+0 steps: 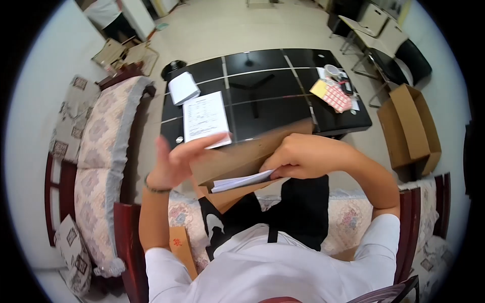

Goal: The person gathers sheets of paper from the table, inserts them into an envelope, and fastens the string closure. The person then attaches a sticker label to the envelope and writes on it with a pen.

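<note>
In the head view, thin white paper sheets (242,181) are pinched by the curled right hand (288,160) inside an open brown cardboard box (230,159); the left hand (177,164), blurred and spread open, is held near its left end, before the glossy black table (247,91).

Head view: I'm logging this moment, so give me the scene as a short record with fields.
Left hand: open, blurred, by the cardboard box
Right hand: curled at white papers, grip unclear
Box contents: those papers
Black table, left side: printed sheet
Table, right side: tape roll
Floor, far right: open carton
</note>
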The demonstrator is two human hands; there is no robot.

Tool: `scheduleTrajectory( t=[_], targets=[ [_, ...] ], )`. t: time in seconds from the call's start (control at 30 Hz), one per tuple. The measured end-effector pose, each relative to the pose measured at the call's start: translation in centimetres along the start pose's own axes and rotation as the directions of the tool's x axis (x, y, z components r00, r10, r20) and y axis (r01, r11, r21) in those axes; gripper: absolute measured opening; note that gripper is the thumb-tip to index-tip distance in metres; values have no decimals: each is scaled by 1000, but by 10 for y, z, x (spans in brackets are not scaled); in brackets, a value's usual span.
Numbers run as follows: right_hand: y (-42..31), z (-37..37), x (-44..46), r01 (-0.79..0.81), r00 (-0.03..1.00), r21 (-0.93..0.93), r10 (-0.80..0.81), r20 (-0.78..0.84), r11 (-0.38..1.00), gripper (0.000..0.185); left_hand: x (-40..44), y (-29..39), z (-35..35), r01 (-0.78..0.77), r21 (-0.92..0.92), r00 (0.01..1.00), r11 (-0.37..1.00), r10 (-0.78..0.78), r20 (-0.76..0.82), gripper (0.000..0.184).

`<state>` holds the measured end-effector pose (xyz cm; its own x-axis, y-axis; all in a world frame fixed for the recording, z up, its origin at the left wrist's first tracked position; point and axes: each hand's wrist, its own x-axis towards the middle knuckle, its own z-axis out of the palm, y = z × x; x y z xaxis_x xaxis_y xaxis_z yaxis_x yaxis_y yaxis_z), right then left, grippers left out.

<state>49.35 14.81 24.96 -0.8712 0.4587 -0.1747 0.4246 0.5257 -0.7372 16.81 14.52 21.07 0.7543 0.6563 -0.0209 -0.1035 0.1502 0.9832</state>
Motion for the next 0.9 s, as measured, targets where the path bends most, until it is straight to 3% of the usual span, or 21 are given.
scheduleTrajectory(
  t=[0.07,0.13,0.17,0.2,0.23,0.33,0.43,0.53,0.63,0.7,0.73,0.83,0.87,0.9],
  targets=[
    [16,5,-5,8,999,54,-6,-34,999,20,-16,-37,6,-74,-55,991,996,67,-115,138],
    [36,13,-9,21,998,163,-12,-55,986,22,-22,-89,19,-89,77,959,993,106,-262,139],
    [45,20,-10,29,998,248,-16,-55,968,23,-22,-109,31,-168,138,960,976,193,-201,136],
    [50,22,-11,40,998,323,-24,-56,946,24,-39,-141,28,-52,389,966,920,145,-214,126],
    [48,20,-12,-11,1000,359,3,23,933,23,-40,-150,48,-35,441,944,897,174,-280,99],
    [68,36,-6,-68,987,427,-1,160,902,26,-43,-193,68,53,266,841,962,101,-531,70],
    [88,50,-7,-112,954,526,-57,294,843,32,-27,-206,74,-21,320,805,947,206,-556,50],
    [113,57,-13,-92,942,388,-45,332,917,39,-11,-197,77,16,410,831,912,217,-513,41],
    [126,61,-27,-182,971,424,93,222,887,40,-2,-191,71,-12,437,861,899,232,-453,34],
    [127,71,-33,-124,992,469,119,41,874,36,12,-179,68,-47,343,878,938,203,-433,29],
    [127,73,-34,-81,994,454,106,-30,888,34,21,-173,67,-77,315,884,946,211,-417,27],
    [112,57,-40,-149,958,300,213,-193,942,29,43,-160,55,9,290,924,957,103,-369,23],
    [112,55,-40,-112,885,185,183,-429,976,25,48,-161,53,-14,266,914,964,121,-387,23],
    [119,53,-43,-84,755,192,188,-628,978,25,54,-161,51,-40,246,904,968,140,-404,23]
  ],
)
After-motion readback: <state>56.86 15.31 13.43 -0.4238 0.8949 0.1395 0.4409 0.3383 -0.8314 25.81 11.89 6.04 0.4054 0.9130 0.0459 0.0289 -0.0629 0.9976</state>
